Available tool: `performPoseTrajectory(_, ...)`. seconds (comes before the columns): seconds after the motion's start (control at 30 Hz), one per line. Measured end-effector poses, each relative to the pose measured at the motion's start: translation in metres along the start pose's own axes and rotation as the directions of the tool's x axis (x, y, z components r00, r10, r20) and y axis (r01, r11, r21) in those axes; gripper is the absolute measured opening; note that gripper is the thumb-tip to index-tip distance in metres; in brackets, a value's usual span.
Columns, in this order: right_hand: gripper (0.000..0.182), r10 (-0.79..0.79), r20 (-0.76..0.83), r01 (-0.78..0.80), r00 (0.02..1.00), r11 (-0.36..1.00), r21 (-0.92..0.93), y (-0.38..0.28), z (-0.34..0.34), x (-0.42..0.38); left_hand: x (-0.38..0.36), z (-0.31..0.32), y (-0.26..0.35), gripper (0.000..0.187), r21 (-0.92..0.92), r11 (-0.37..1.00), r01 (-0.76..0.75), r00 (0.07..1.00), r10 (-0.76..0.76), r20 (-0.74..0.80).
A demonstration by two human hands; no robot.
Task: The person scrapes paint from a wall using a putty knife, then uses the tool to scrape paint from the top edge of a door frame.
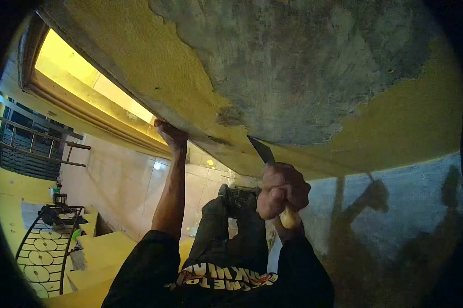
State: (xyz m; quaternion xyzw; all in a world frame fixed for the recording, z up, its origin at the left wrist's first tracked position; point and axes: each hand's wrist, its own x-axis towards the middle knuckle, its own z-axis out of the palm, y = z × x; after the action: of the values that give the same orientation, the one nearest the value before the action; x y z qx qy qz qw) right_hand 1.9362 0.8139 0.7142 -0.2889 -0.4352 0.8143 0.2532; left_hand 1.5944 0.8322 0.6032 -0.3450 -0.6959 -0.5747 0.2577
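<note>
My right hand (283, 192) is wrapped round the pale handle (290, 219) of a scraper (263, 151). Its flat metal blade points up and left, the tip right at the wall, near the lower border of a large bare grey patch (293, 66). Yellow paint (190, 77) with a ragged, peeling edge surrounds that patch. Up and to the left, my left hand (171, 134) grips the edge of the wall opening (139, 105), its fingers hooked over the rim and partly hidden.
Below me, my feet stand on a dark, narrow support (242, 200) above the tiled floor (118, 169). A ladder (41, 138) and a metal railing (46, 246) are at the left. A grey-blue wall (396, 215) at the right carries my shadow.
</note>
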Motion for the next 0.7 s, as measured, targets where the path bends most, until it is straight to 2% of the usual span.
performPoseTrajectory(0.03, 0.025, -0.122, 0.018, 0.122, 0.992, 0.991, -0.049, -0.004, -0.001, 0.007, 0.007, -0.006, 0.036, 0.044, -0.077, 0.977, 0.200, 0.979, -0.196, 0.049)
performPoseTrajectory(0.07, 0.024, -0.223, 0.028, 0.224, 0.974, 0.971, -0.087, -0.004, 0.000, 0.008, 0.001, -0.009, 0.022, 0.044, -0.072, 0.977, 0.201, 0.979, -0.197, 0.054)
performPoseTrajectory(0.1, 0.023, -0.316, 0.042, 0.319, 0.948, 0.940, -0.124, -0.003, 0.001, 0.006, -0.009, -0.012, -0.002, 0.048, -0.372, 0.831, 0.414, 0.908, -0.348, 0.233)
performPoseTrajectory(0.13, 0.023, -0.429, 0.073, 0.435, 0.900, 0.885, -0.166, -0.009, 0.000, 0.012, -0.001, -0.007, 0.000, 0.060, -0.600, 0.547, 0.584, 0.812, -0.396, 0.428)
performPoseTrajectory(0.17, 0.022, -0.521, 0.097, 0.529, 0.848, 0.826, -0.195, -0.010, 0.001, 0.012, 0.001, -0.007, 0.003, 0.060, -0.597, 0.552, 0.583, 0.813, -0.395, 0.428)
performPoseTrajectory(0.2, 0.021, -0.601, 0.120, 0.612, 0.790, 0.759, -0.224, -0.010, 0.003, 0.009, -0.001, -0.006, 0.007, 0.053, -0.477, 0.766, 0.432, 0.902, -0.354, 0.248)
performPoseTrajectory(0.23, 0.020, -0.683, 0.155, 0.697, 0.714, 0.673, -0.247, -0.012, 0.004, 0.012, 0.006, -0.002, 0.021, 0.053, -0.303, 0.918, 0.256, 0.967, -0.247, 0.069)
performPoseTrajectory(0.27, 0.019, -0.748, 0.180, 0.763, 0.639, 0.587, -0.269, -0.012, 0.005, 0.011, 0.007, -0.004, 0.038, 0.053, -0.297, 0.920, 0.257, 0.966, -0.246, 0.076)
performPoseTrajectory(0.3, 0.019, -0.805, 0.216, 0.824, 0.553, 0.488, -0.289, -0.013, 0.006, 0.012, 0.009, -0.002, 0.056, 0.050, -0.565, 0.720, 0.403, 0.896, -0.437, 0.082)
performPoseTrajectory(0.33, 0.018, -0.852, 0.257, 0.874, 0.457, 0.376, -0.306, -0.016, 0.005, 0.015, 0.011, 0.002, 0.065, 0.047, -0.777, 0.423, 0.465, 0.789, -0.596, 0.148)
performPoseTrajectory(0.37, 0.017, -0.882, 0.280, 0.902, 0.379, 0.285, -0.324, -0.013, 0.008, 0.009, 0.003, -0.008, 0.058, 0.047, -0.764, 0.427, 0.484, 0.782, -0.603, 0.159)
performPoseTrajectory(0.4, 0.017, -0.906, 0.316, 0.927, 0.281, 0.171, -0.335, -0.013, 0.008, 0.008, -0.001, -0.013, 0.046, 0.043, -0.435, 0.813, 0.388, 0.918, -0.384, 0.101)
performPoseTrajectory(0.43, 0.016, -0.916, 0.367, 0.943, 0.162, 0.034, -0.332, -0.018, 0.007, 0.016, 0.002, -0.008, 0.035, 0.039, -0.033, 0.991, 0.128, 0.983, -0.123, 0.136)
performPoseTrajectory(0.47, 0.016, -0.916, 0.357, 0.938, 0.181, 0.052, -0.343, -0.014, 0.013, 0.016, -0.007, -0.013, 0.025, 0.039, -0.024, 0.990, 0.137, 0.979, -0.132, 0.153)
performPoseTrajectory(0.5, 0.018, -0.982, 0.179, 0.914, 0.060, -0.018, -0.406, -0.012, 0.025, 0.025, -0.009, -0.011, 0.019, 0.035, -0.010, 0.993, 0.119, 0.983, -0.116, 0.142)
performPoseTrajectory(0.57, 0.024, -0.958, -0.160, 0.831, -0.240, -0.117, -0.544, -0.010, 0.043, 0.041, -0.004, -0.006, 0.010, 0.031, 0.018, 0.997, 0.072, 0.992, -0.074, 0.106)
performPoseTrajectory(0.6, 0.024, -0.958, -0.164, 0.829, -0.234, -0.109, -0.548, -0.014, 0.030, 0.025, -0.007, -0.009, 0.005, 0.031, 0.039, 0.998, 0.052, 0.993, -0.056, 0.100)
performPoseTrajectory(0.63, 0.025, -0.971, 0.206, 0.854, 0.122, -0.003, -0.520, -0.025, 0.004, 0.003, -0.001, -0.004, 0.001, 0.032, 0.048, 0.999, 0.025, 0.997, -0.028, 0.073)
performPoseTrajectory(0.67, 0.033, -0.724, 0.519, 0.827, 0.454, 0.126, -0.548, -0.024, -0.007, -0.021, -0.004, -0.010, -0.004, 0.032, 0.052, 0.998, 0.025, 0.996, -0.029, 0.083)
performPoseTrajectory(0.7, 0.020, -0.959, -0.280, 0.751, 0.038, 0.213, -0.625, 0.001, 0.047, -0.010, -0.006, -0.016, -0.009, 0.042, 0.044, 0.990, 0.138, 0.961, -0.144, 0.238)
